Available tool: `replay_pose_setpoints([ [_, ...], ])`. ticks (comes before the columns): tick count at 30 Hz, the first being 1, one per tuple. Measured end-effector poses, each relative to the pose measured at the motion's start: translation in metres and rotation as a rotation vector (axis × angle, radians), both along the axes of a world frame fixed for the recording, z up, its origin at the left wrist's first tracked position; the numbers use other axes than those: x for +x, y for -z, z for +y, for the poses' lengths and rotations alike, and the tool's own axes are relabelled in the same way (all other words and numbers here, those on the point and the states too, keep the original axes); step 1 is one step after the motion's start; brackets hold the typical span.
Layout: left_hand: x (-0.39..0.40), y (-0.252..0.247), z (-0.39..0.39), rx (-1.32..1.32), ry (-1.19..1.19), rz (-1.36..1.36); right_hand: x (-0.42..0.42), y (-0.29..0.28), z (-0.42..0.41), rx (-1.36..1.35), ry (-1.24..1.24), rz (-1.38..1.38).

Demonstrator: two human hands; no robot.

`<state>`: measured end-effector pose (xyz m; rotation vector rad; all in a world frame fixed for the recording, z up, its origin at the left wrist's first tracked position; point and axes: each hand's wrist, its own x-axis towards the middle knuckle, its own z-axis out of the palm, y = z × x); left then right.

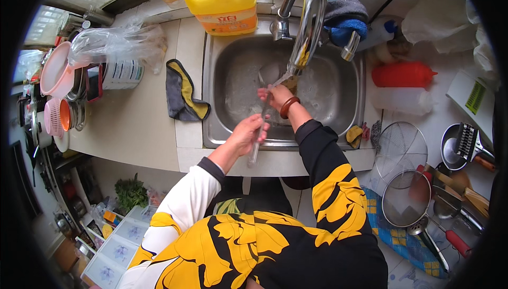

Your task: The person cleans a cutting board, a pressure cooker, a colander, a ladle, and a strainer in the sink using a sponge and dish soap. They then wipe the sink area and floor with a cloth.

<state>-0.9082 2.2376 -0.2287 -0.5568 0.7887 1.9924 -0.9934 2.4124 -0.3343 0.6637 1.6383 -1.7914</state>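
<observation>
Above the stainless steel sink (337, 110), my left hand (251, 128) is closed around the handle of a long metal utensil (266, 106), which looks like a ladle or large spoon, its round end over the basin. My right hand (278, 96), with a brown bracelet at the wrist, touches the same utensil farther up, just below the chrome faucet spout (295, 67). Water appears to run from the spout onto it. Something brownish lies partly hidden behind my right hand. Motion blurs the utensil's lower end.
A yellow detergent jug (222, 5) stands behind the sink. A grey and yellow cloth (184, 92) lies left of it. Yellow sponge pieces (354, 134) rest on the right rim. Farther right are a red squeeze bottle (401, 74), wire strainers (401, 150) and hanging kitchen tools.
</observation>
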Motion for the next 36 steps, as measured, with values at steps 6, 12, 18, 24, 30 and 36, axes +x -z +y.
replay_pose_setpoints([
  [6,-0.005,-0.015,-0.042,-0.337,0.083,0.124,0.013,-0.036,0.015,1.275,-0.647,0.751],
  [12,0.003,-0.012,-0.046,-0.323,0.096,0.016,0.053,-0.026,0.006,0.983,-1.160,0.423],
  [18,0.010,-0.007,-0.044,-0.121,-0.056,-0.288,0.051,0.037,0.066,0.781,-0.465,0.661],
  [24,0.020,-0.012,-0.033,0.003,-0.078,-0.422,0.017,-0.056,0.053,0.925,-0.334,0.422],
  [30,0.009,-0.014,-0.021,-0.042,-0.027,-0.407,0.030,-0.016,-0.021,1.077,-0.654,0.564],
  [36,0.003,-0.008,-0.023,-0.084,-0.011,-0.431,0.057,-0.010,-0.024,0.542,-0.680,0.737],
])
